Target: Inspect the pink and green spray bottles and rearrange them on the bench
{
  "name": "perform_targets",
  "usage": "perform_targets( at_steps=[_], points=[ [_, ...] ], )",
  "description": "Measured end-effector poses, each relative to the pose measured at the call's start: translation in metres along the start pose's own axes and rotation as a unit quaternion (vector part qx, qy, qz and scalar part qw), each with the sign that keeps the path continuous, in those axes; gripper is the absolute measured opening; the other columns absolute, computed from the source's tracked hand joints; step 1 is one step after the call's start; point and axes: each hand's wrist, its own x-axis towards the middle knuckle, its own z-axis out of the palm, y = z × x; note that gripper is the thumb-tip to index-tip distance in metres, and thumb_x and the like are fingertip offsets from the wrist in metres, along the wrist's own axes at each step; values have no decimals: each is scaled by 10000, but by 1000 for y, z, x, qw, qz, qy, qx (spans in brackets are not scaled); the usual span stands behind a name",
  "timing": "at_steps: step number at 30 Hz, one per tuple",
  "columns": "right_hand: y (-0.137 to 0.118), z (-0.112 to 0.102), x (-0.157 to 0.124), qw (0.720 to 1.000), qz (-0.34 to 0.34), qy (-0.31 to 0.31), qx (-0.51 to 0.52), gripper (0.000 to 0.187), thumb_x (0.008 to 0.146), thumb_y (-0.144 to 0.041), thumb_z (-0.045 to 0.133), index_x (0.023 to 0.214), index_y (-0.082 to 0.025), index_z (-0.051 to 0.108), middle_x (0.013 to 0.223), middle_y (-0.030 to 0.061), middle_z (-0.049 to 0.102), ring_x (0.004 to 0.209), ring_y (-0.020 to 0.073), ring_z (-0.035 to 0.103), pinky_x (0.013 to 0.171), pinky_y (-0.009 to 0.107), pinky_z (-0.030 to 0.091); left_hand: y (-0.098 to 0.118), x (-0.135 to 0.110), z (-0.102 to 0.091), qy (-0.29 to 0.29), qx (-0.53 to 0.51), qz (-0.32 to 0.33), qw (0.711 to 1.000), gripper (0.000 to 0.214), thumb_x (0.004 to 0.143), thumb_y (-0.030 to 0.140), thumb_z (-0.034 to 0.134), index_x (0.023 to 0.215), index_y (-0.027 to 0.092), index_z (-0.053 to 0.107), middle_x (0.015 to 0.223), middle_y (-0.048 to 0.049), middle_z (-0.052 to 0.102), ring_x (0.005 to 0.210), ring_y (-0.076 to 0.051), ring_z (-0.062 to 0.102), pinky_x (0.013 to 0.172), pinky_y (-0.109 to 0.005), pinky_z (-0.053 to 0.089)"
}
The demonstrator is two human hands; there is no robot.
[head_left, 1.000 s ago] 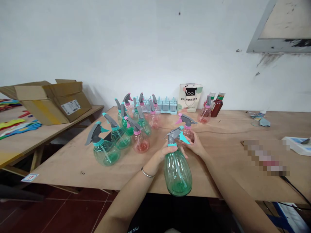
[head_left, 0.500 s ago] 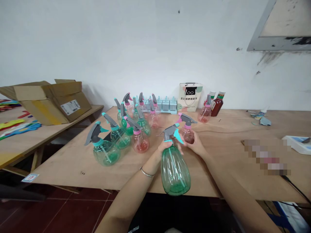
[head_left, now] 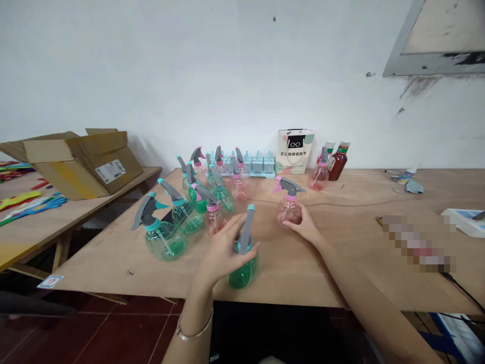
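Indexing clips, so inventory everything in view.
Green spray bottles: about seven, left, front
Pink spray bottles: about seven, left, centre, rear
Rack: one, light blue, rear
Paper bag: one, cream, rear
Tall bottles: two, one dark red, right
Small bottle: one, white, rear right
Tray: one, white, right
Pixelated object: one, right
Cardboard box: one, brown, left
Glove-like items: several, multicoloured, left
Tables: two, brown, centre, left
Bracelet: one, silver, left wrist
Left hand: one, at green bottle
Right hand: one, at pink bottle
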Motion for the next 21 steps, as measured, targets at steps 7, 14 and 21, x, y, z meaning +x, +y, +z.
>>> perform_targets(
  at_steps=[7, 14, 21],
  points=[
    [-8, -2, -2, 1000, 20, -8, -16, 887, 592, -480, 830, 1338, -268, 400, 1427, 122, 434, 1358, 315, 415, 1144, 529, 323, -32, -27, -31, 219, 177, -118, 952, 368, 789, 444, 637, 1091, 235, 608, 931, -40, 628, 734, -183, 597, 649, -299, 479],
    [-7, -2, -2, 1000, 15, -10, 0, 878, 596, -482, 827, 1329, -264, 396, 1433, 126, 421, 1355, 303, 419, 1130, 499, 352, -48, -23, -18, 316, 170, -127, 925, 456, 755, 494, 688, 1086, 191, 609, 955, -63, 621, 861, -214, 614, 733, -342, 521],
    [-6, 1, -4, 1000, 20, 2, 0, 849, 574, -490, 841, 1264, -275, 394, 1365, 116, 495, 1303, 305, 478, 1104, 516, 378, -61, -30, -9, 412, 219, -70, 882, 773, 723, 521, 735, 1348, 176, 437, 1205, -160, 549, 1132, -319, 558, 873, -477, 517]
  ],
)
